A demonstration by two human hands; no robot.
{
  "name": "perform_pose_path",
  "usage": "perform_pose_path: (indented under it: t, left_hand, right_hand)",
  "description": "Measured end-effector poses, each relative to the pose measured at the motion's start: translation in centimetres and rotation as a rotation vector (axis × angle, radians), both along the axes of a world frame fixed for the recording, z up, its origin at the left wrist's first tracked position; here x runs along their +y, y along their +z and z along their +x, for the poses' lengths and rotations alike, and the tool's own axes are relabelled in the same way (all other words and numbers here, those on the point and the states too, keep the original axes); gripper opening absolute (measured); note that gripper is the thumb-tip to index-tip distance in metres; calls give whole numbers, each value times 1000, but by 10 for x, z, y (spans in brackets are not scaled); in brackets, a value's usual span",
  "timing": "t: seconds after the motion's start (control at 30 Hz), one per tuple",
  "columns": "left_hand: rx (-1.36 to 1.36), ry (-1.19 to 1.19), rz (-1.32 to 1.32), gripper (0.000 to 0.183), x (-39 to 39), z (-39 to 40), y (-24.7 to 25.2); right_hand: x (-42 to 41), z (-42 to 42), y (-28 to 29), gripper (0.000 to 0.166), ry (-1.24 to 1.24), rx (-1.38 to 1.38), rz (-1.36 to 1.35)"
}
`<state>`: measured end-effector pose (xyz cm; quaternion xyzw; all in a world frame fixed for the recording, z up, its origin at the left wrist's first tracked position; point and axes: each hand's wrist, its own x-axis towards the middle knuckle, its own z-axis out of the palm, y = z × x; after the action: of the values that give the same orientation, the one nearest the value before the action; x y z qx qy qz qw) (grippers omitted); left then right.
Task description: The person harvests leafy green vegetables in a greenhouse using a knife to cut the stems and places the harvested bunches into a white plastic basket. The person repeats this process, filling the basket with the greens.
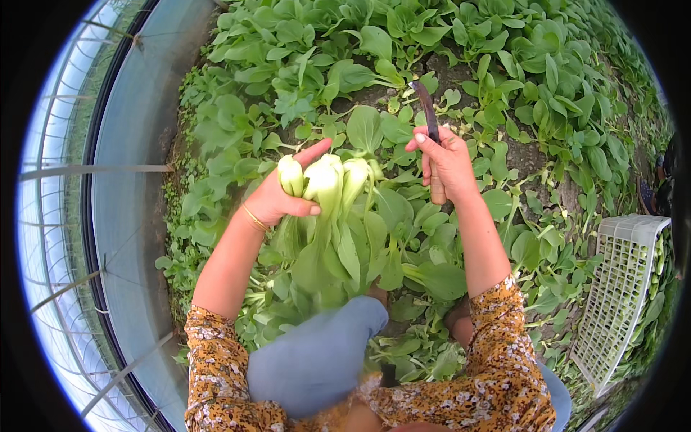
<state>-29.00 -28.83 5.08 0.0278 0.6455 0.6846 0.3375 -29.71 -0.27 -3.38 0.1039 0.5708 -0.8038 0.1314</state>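
Observation:
My left hand [289, 200] is closed around several heads of bok choy [326, 186]. Their pale cut bases point upward, and the green leaves hang down over my knee and the bed. A gold-coloured bangle circles the left wrist. To the right, my right hand [445, 164] grips a narrow, dark, curved knife [426, 108], which points away from me toward the standing plants. Its lower part is hidden in the fingers. The two hands are apart, both above the leafy bed.
Growing bok choy [372, 43] fills the bed ahead and to the right. A grey plastic crate [618, 291] with greens stands at right. Along the left runs a plastic-film greenhouse wall [135, 108] with metal hoops. Part of a shoe [645, 195] shows at the far right edge.

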Motion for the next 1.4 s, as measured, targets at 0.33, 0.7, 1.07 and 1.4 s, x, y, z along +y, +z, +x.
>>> perform_pose_path:
  t: [0.33, 0.7, 1.07, 1.4]
  left_hand:
    - [60, 436, 481, 67, -91, 170, 49]
    - [201, 474, 708, 73, -197, 295, 114]
    - [1737, 617, -503, 46, -158, 475, 202]
    - [1594, 1018, -1169, 49, -141, 602, 155]
  right_hand:
    - [-88, 161, 144, 18, 146, 104, 5]
    - [-253, 252, 289, 42, 547, 417, 280]
    - [-300, 355, 276, 56, 943, -467, -102]
    - [-335, 447, 239, 29, 1053, -272, -362]
